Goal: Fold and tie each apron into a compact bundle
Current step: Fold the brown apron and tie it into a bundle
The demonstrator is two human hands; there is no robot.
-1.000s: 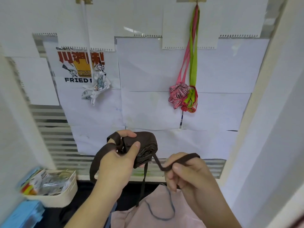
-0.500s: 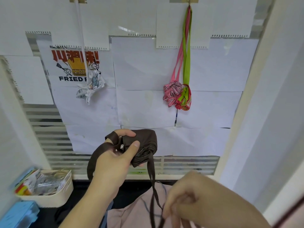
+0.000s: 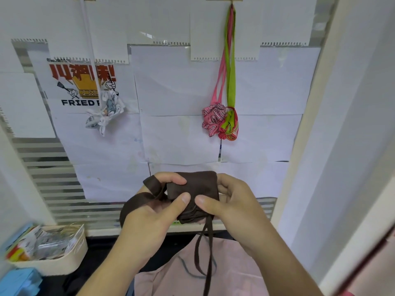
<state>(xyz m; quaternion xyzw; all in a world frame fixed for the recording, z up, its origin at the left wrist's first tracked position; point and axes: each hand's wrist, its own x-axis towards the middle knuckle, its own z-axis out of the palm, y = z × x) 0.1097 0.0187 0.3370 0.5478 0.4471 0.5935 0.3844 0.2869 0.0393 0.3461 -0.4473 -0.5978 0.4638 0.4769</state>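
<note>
Brown apron [image 3: 192,189]: folded into a thick wad, held up in front of the papered wall [image 3: 181,135], between both hands at chest height.

Left hand [image 3: 149,216]: fingers curled over the wad's top left edge, thumb pressed on its front face; grips the apron. A wide brown strap [image 3: 136,201] loops round the back of this hand and across the wrist.

Right hand [image 3: 237,204]: fingers wrapped behind the wad's right edge, thumb on the front just beside the left thumb; grips the apron.

Tie strings [image 3: 205,253]: two narrow brown strips hang straight down from the underside of the wad, ending out of view at the lower edge.

Pink cloth [image 3: 235,270]: lies below the hands, a grey cord on it.

Pink and green bundles [image 3: 221,122]: two tied bundles hang side by side from long straps off a hook at the top of the wall.

White printed bundle [image 3: 105,113]: hangs at left over a "FRIED" poster [image 3: 70,86].

White basket [image 3: 62,255]: lower left, holds packets; blue object [image 3: 19,283] beside it.
</note>
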